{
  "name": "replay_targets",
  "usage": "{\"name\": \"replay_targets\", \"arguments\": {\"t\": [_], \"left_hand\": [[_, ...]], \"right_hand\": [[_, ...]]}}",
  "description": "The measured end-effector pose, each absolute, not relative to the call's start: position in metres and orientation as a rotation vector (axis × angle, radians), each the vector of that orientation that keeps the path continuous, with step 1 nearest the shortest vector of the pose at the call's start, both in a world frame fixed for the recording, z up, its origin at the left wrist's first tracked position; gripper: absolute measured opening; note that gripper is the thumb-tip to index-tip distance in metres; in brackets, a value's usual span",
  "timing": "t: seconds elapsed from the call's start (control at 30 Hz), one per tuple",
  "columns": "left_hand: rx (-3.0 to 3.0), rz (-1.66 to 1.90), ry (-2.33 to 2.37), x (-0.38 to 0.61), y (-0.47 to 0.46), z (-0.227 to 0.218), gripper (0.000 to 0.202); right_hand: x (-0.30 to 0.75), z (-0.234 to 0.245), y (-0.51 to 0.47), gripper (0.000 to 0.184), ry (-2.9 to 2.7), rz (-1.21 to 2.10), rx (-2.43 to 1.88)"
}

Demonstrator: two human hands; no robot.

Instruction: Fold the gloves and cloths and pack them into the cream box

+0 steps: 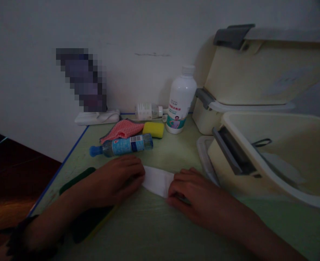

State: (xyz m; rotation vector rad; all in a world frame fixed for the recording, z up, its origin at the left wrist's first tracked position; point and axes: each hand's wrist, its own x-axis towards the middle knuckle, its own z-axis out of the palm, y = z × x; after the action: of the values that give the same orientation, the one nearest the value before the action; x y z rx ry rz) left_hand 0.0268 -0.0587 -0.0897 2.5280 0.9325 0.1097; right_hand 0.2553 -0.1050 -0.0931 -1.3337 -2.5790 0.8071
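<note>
My left hand is closed on the left end of a flat white strip, which looks like folded paper or cloth. At the other end, my right hand pinches the same strip between thumb and fingers. The strip is stretched level between both hands, just above or on the green table. Beneath my left forearm lies a dark green pad with a yellow edge, partly hidden. Just beyond my left hand, a clear bottle with a blue cap and label rests on its side.
Behind the bottle lie a red checked cloth and a yellow sponge. A tall white bottle stands near the wall, beside a small lying bottle. Cream storage boxes fill the right side; the front one is uncovered.
</note>
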Motion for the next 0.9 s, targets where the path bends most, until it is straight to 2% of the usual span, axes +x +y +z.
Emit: {"name": "replay_targets", "arguments": {"t": [0.13,0.27,0.4,0.57,0.67,0.9], "left_hand": [[2.551,0.088,1.152,0.028,-0.057,-0.098,0.025],[2.678,0.068,1.190,0.028,-0.057,-0.101,0.018],[2.894,-0.035,1.266,0.029,-0.061,-0.093,0.025],[2.841,-0.228,1.321,0.030,-0.070,-0.083,0.028],[2.804,-0.216,1.291,0.029,-0.072,-0.083,0.025],[2.634,-0.056,1.286,0.038,-0.075,-0.094,0.033]], "right_hand": [[0.255,-0.093,-0.106,0.021,-2.577,0.819,-1.432],[0.252,-0.093,-0.102,0.019,-2.463,0.703,-1.528],[0.251,-0.096,-0.095,0.017,-2.448,0.523,-1.383],[0.256,-0.093,-0.096,0.016,-2.540,0.772,-1.351],[0.258,-0.091,-0.098,0.017,-2.570,0.918,-1.306],[0.253,-0.099,-0.096,0.024,-2.349,0.513,-1.839]]}}
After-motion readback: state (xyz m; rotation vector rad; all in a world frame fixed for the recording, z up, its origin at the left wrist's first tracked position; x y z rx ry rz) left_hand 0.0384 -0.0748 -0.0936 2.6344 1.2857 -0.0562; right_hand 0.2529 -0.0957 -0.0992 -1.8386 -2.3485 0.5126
